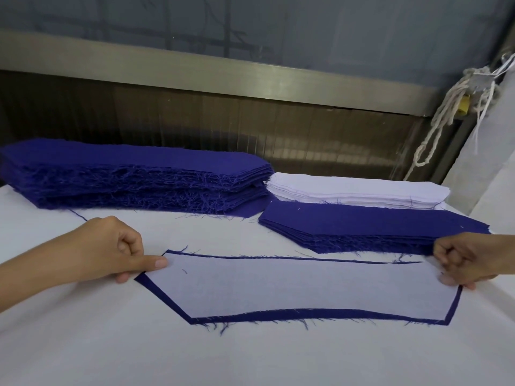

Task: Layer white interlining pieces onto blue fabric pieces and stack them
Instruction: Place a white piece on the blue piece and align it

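Note:
A white interlining piece [278, 288] lies on a blue fabric piece [306, 313] on the table in front of me, with a blue border showing along the front and left. My left hand [111, 249] pinches the layered pair at its left end, thumb on top. At the right end my right hand [468, 259] pinches the same pair with curled fingers. Behind lie a tall blue fabric stack [133, 176] at the left, a low blue stack [370, 227] at the right, and a white interlining stack [356, 192] behind the low one.
The table [250, 355] is covered in white cloth. A metal rail [250, 79] and a dark panel run along its far side. White cords [446, 112] hang at the back right, beside a white fabric surface at the right edge.

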Tool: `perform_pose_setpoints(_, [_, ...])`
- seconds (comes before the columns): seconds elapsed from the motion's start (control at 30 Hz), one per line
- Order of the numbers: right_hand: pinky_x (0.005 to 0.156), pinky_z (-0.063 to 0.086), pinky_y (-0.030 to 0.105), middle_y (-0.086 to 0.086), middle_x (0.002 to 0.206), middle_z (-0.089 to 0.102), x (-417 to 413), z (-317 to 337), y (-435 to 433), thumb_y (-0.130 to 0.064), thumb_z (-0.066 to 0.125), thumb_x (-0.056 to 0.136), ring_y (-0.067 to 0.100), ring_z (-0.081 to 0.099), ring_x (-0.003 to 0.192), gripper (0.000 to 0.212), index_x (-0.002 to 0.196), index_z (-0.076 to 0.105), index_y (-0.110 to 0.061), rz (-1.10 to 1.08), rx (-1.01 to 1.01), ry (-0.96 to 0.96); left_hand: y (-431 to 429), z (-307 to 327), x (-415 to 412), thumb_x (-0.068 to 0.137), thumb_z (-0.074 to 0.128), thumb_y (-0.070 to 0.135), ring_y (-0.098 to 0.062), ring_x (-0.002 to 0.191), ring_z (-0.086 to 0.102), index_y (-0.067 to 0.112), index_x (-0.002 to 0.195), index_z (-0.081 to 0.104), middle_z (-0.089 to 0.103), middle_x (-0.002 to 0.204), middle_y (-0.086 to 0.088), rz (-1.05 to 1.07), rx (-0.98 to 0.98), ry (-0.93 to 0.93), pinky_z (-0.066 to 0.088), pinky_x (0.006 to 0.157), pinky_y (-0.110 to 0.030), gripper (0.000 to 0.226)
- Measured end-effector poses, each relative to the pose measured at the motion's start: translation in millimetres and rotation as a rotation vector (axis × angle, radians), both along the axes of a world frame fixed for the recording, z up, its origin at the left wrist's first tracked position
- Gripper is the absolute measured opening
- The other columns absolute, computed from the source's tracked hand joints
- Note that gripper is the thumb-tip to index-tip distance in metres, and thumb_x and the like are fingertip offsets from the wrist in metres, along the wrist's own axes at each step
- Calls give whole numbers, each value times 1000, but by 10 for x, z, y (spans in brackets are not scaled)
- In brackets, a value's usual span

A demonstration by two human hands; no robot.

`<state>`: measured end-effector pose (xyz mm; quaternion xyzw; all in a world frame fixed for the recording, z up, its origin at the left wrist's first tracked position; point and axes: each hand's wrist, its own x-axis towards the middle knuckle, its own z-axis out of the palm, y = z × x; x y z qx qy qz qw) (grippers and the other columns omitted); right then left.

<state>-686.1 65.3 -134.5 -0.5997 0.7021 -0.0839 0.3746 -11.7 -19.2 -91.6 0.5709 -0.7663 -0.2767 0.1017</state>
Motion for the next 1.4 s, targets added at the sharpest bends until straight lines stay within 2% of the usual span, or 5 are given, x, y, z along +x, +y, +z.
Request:
perform_pose_setpoints(0.23, [47, 36, 19, 7, 66, 63, -55, 158, 128, -42, 87, 77, 16, 52, 55, 42, 80, 50, -24, -46, 39, -21, -45, -6, 20, 36, 60, 99, 0, 47, 50, 31, 63, 69, 71, 56, 3, 24, -25, 13, 48, 66, -21, 74])
perform_pose_setpoints(0.37, [44, 31, 18, 15, 72, 66, 47, 436, 264, -41, 84, 82, 15, 39, 52, 39, 79, 49, -22, -79, 27, -50, -73, -28, -79, 54, 65, 77, -3, 38, 43, 36, 66, 67, 56, 42, 2, -1, -341, 166, 43, 55, -15, 42])
perform_pose_setpoints(0.57, [40, 31, 15, 13, 69, 62, 582, 903, 318, -17, 72, 88, 11, 42, 46, 19, 73, 61, -15, -366, -407, -238, 3, 114, -580, 77, 62, 59, -9, 57, 57, 36, 78, 63, 62, 62, 10, -195, -683, 285, 43, 51, -18, 23])
perform_pose_setpoints(0.97, [68, 45, 30, 14, 93, 66, 322, 1040, -308, -13, 65, 95, 25, 53, 80, 19, 101, 72, 4, -869, -728, -30, -860, 632, -2106, 101, 49, 34, -15, 101, 54, 27, 113, 68, 66, 108, 7, -462, -1048, -249, 47, 87, -32, 23])
perform_pose_setpoints(1.4, [88, 47, 37, 19, 115, 69, 12, 764, -758, -22, 62, 97, 40, 60, 109, 26, 108, 76, -4, -848, -602, 477, -1291, 529, -2697, 99, 51, 40, -14, 97, 52, 28, 103, 76, 69, 100, 8, -468, -925, -572, 36, 79, -27, 27])
